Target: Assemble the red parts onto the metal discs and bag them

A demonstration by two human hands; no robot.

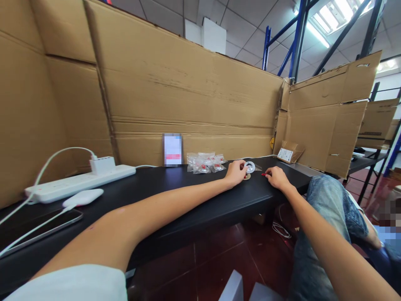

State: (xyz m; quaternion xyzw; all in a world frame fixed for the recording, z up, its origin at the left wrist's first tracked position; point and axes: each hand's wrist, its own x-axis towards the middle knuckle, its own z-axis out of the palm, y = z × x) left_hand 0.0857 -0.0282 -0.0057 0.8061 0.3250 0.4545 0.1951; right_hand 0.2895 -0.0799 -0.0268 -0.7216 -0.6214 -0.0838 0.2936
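Observation:
My left hand (235,173) is closed, its fingers gripping the edge of a whitish, shiny ring (249,167) that looks like a small tape roll. Just under that ring, a tan ring-shaped piece (247,177) shows close to the tabletop. To the right, my right hand (277,177) pinches a small red piece (263,174) between thumb and finger, near the desk surface. Its exact kind is too small to make out. Left of my left hand lies a pile of clear plastic bags (203,162) with small red things inside.
On the black desk (188,205) stand a lit tablet or phone (172,149) against the cardboard wall (188,88) and a white power strip (94,184). A dark device (40,230) lies at left. A brown packet (291,151) is at right, beyond a jeans-clad knee (328,209).

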